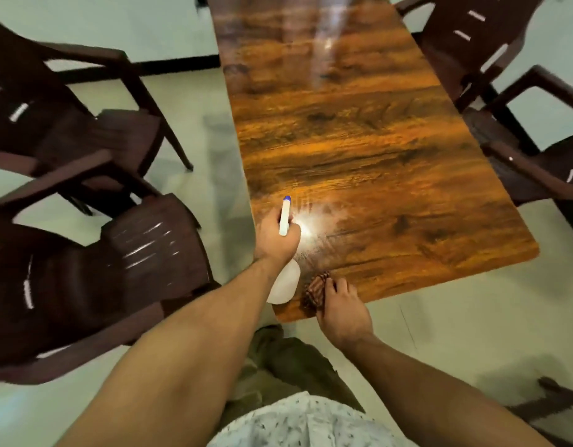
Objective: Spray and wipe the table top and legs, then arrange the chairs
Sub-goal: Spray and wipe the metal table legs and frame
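Here the left hand (276, 237) was curled round the neck of a white plastic spray bottle (285, 285), fingers wrapped under its head, blue-tipped nozzle pointing away over the table top (359, 140); the bottle body hung below the wrist, above the near left corner. Right hand (342, 307) gripped a bunched brown striped cloth (315, 289) at the near edge, fingers bent over it, thumb hidden; cloth sat just beside the bottle's base. Top was glossy orange-brown wood-grain with rounded corners and a bright whitish patch (311, 228) just past the nozzle, mist or glare unclear. Dark brown moulded plastic armchairs with slotted backs: two left chairs (117, 269) stood off from the table, two right chairs (472, 50) close to it. Pale smooth floor (439, 321)
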The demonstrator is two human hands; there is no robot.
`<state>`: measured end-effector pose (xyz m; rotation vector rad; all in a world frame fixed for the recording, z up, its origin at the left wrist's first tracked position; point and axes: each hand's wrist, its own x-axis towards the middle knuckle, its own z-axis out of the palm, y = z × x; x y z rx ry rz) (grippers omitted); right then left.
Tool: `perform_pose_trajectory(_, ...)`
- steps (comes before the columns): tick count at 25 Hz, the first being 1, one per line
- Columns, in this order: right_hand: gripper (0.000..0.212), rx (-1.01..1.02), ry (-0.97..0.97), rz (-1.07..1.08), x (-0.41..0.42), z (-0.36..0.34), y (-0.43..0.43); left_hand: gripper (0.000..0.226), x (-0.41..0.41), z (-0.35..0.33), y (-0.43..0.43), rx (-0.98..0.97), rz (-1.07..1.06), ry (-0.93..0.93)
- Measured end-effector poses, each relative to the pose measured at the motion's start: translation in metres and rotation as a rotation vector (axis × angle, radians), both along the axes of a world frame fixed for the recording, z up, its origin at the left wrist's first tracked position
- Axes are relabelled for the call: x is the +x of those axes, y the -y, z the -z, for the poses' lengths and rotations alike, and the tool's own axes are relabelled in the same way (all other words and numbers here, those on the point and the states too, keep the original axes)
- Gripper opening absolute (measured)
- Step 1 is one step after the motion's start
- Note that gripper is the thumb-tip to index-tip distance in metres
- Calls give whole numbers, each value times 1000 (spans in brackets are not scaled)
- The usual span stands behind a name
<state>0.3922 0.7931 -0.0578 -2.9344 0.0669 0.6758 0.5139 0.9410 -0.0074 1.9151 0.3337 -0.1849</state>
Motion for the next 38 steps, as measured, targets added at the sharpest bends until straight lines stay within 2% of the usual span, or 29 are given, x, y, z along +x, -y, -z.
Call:
perform_pose_trajectory(3, 71, -30, -50, 48, -12, 2, -8, 27, -44, 13, -6, 22, -15, 12)
perform_pose_trajectory(8, 69, 61, -46, 9, -49, -9, -19, 7, -114, 13, -13, 23, -156, 8)
perform_pose_trajectory(11, 65, 79, -123, -80, -90, 1, -19, 4, -172, 33, -26, 110, -237, -66)
perform_pose_trajectory(14, 48, 165, -239, -38, -98, 29, -10, 11, -218, 72, -25, 161, -290, -140)
perform_pose_trajectory(17, 42, 186, -281, -7, -72, 64, 9, 22, -238, 114, -2, 191, -324, -247)
perform_pose_trajectory(21, 45, 193, -329, -85, -24, 144, 28, 29, -226, 190, 32, 135, -320, -339)
perform_pose_trajectory(24, 50, 227, -334, -106, 6, 215, 33, 27, -203, 266, 44, 103, -316, -313)
perform_pose_trajectory(27, 52, 200, -330, -239, 31, 277, 36, 24, -179, 337, 46, 131, -279, -288)
perform_pose_trajectory(31, 37, 98, -241, -299, 72, 366, 38, 26, -143, 430, 43, 137, -266, -164)
perform_pose_trajectory(34, 30, 126, -195, -168, 98, 438, 43, 27, -105, 489, 46, 183, -243, -84)
perform_pose_trajectory(38, 35, 398, -266, 240, 126, 506, 57, 22, -61, 552, 53, 152, -279, 46)
